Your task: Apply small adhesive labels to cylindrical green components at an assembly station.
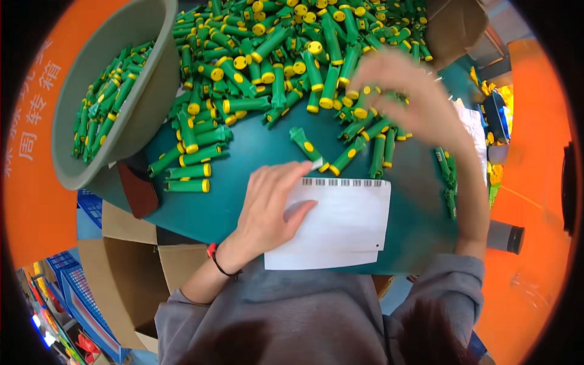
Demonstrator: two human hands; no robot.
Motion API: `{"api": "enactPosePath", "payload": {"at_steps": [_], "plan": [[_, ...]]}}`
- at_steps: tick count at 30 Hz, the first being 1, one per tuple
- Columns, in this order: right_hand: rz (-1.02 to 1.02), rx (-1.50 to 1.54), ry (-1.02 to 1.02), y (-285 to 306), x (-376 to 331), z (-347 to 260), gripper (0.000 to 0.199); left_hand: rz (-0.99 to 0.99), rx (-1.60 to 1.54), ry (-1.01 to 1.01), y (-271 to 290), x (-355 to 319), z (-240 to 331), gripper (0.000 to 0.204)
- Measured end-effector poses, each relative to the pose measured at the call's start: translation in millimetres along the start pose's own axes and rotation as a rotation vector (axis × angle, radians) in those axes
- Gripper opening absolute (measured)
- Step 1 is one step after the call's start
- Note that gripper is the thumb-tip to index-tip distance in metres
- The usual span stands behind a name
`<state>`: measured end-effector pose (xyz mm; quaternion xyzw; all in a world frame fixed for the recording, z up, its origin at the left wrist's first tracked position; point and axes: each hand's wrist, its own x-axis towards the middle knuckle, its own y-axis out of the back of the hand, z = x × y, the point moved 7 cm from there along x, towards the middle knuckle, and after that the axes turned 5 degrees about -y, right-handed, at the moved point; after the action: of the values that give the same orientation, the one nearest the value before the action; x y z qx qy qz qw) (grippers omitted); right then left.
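Observation:
My left hand [267, 204] rests over a white label sheet [340, 225] with a row of small barcode labels along its top edge. Its thumb and forefinger are spread, and a small white label [317, 163] sits at the forefinger's tip. Just beyond that tip lies a single green tube [304, 146] with a yellow end. My right hand [404, 91] is blurred by motion above the right side of a large pile of green tubes [274, 42] with yellow ends; whether it holds anything cannot be made out.
A grey-green tub [161, 73] holding more tubes leans at the left. Several tubes lie side by side near it [188, 176]. An open cardboard box [134, 274] stands below the teal table's [201, 213] left edge. To the right are a few tubes [447, 176] and a grey cylinder [505, 237].

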<state>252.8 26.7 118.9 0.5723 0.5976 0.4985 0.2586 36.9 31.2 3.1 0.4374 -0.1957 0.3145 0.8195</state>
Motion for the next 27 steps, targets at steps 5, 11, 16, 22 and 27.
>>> {"api": "enactPosePath", "payload": {"at_steps": [5, 11, 16, 22, 27], "plan": [[-0.143, -0.175, -0.102, -82, -73, -7, 0.039, 0.084, -0.145, 0.115, 3, 1, -8, 0.077], [0.076, -0.44, -0.027, -85, -85, -21, 0.039, 0.105, -0.113, 0.09, 4, -1, -5, 0.078], [0.459, 0.733, -0.33, -70, -111, -32, 0.025, 0.174, -0.127, 0.049, 10, -7, -1, 0.074], [0.322, 1.214, -0.516, -109, -124, -45, 0.039, 0.225, -0.568, 0.219, 24, 4, 24, 0.07], [0.327, 1.128, -0.392, -108, -121, -58, 0.036, 0.123, -0.613, 0.293, 10, -2, 25, 0.066]]}}
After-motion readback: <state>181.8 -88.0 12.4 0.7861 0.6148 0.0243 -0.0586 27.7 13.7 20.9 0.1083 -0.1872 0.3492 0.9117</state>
